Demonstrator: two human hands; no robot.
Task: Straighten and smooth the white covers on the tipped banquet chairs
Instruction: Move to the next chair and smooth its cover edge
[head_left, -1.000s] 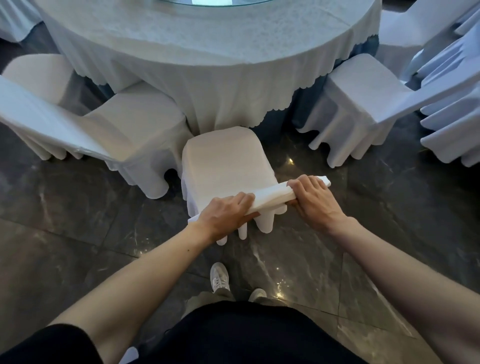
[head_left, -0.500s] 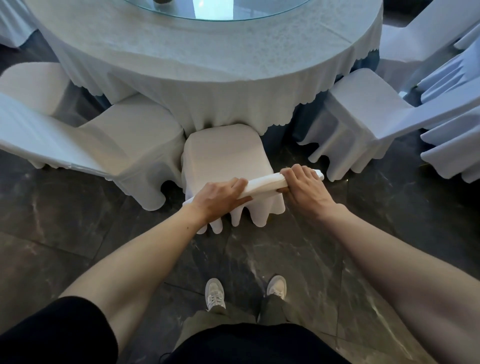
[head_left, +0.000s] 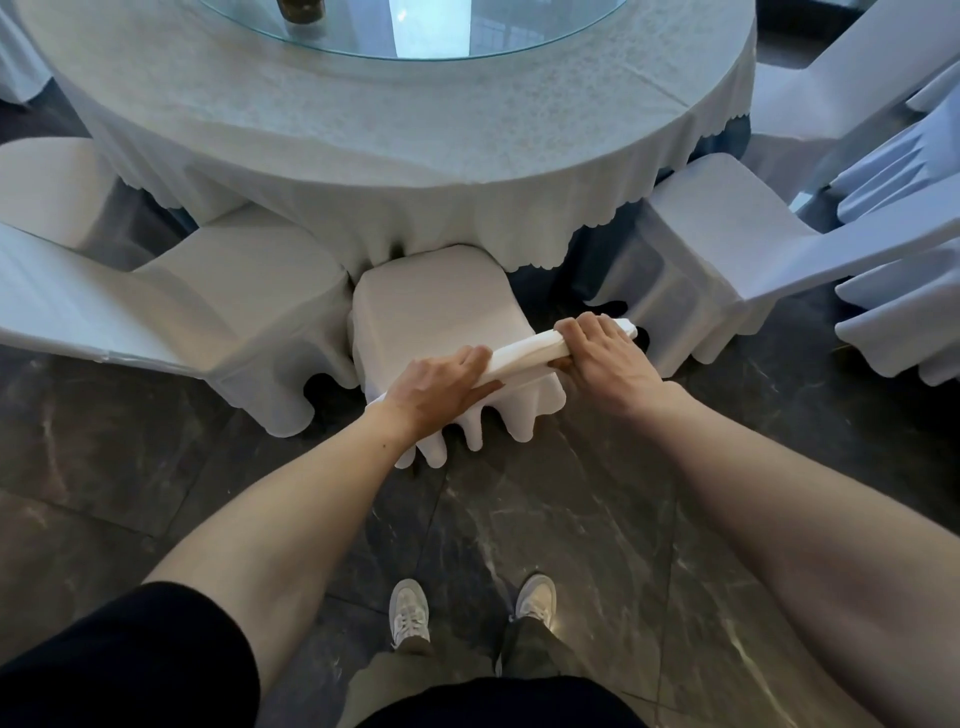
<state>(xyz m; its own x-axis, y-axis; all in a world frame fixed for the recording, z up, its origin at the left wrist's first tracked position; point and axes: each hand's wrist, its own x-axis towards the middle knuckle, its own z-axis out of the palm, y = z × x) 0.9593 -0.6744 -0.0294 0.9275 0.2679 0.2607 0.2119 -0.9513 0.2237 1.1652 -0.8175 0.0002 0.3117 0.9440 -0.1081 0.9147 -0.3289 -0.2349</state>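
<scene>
Head view, single frame. Centre of frame: a chair in a white cover (head_left: 441, 317), seat front pushed under the hanging edge of the round table's tablecloth (head_left: 363, 150). The top edge of the chair back runs diagonally from lower left to upper right just below centre. Left hand (head_left: 439, 389) is closed over the lower-left end of that edge, fingers wrapped over the fabric. Right hand (head_left: 605, 358) is clasped around the upper-right end, fingers curled over the top. The cover's hem hangs in scallops below both hands, above the dark marble floor (head_left: 545, 519). Left of frame: another covered chair (head_left: 218, 306). Right of frame: a covered chair (head_left: 727, 249). Glass turntable (head_left: 467, 31) at top centre. Two pale shoes at bottom centre.
</scene>
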